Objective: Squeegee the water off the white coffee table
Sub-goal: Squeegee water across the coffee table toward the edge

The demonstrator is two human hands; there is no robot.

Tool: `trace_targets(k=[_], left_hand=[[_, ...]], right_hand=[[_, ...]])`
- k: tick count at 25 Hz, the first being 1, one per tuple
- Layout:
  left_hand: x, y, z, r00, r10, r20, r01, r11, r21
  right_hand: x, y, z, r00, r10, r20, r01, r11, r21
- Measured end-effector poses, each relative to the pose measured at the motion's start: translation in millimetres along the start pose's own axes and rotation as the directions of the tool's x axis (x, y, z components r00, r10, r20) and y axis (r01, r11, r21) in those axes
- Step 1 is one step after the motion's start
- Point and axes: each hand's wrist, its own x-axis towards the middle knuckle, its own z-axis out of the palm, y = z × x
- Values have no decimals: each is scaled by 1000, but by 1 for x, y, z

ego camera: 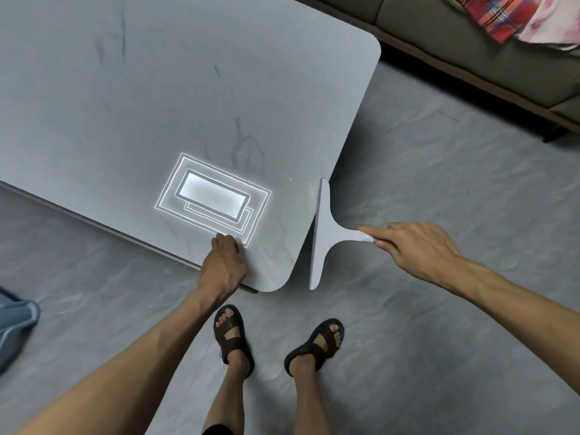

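At the near right corner of the white coffee table (157, 105): squeegee (323, 233) blade along the edge, top end at the tabletop, lower end over the floor. Right hand (417, 249) pinches the handle, forefinger laid along it; handle's end hidden in the grip. Left hand (224, 265) rests on the tabletop, fingers bent; whether they hold anything, cannot tell. Water hard to make out. Blue object (15, 328) cut off at left.

To your upper right a grey-green sofa (470, 51), on it a red plaid cloth (499, 17) beside a pink flowered cloth (552, 23), below you a grey veined floor (439, 183), on your feet brown sandals (233, 337), at far left a blue item (15, 324), partly cut off.
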Motion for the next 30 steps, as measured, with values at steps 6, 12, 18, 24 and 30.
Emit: trace_targets(k=[6,12,18,24,30], left_hand=[[-5,-9,-10,977,-194,-88,183,976,-120],[-4,-1,-8,991,-111,-70,102,988,-119],[0,25,-3,998,14,-64,-17,998,-57],[30,42,-7,985,137,-102,-121,982,147],[48,45,-4,998,50,24,-55,957,286]], right_hand=[[25,-55,-1,952,-301,46,303,952,-33],[50,-68,11,939,-331,96,336,940,-50],[30,-4,-2,982,-178,69,181,982,-43],[9,31,-35,998,30,-62,-31,999,-11],[121,11,-80,829,558,42,-450,620,643]])
